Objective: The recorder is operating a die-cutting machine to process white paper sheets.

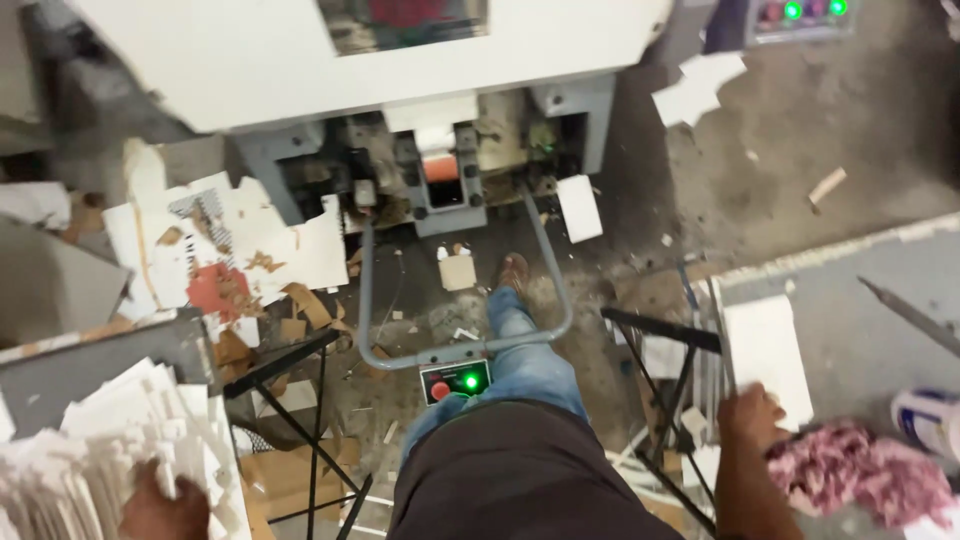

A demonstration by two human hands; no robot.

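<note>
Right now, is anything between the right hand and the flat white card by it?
No. The right hand already rests on the near edge of the white card on the grey table. The pink rag lies beside the hand, not between them.

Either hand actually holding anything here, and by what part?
Left hand is pushed into the stack of white card blanks, fingers hidden, so grip cannot be told. Right hand rests at the near edge of a white sheet; no clear grasp.

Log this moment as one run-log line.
left hand: resting on stack of white card blanks | right hand: on white sheet, beside pink cloth | foot: forward by machine
</note>
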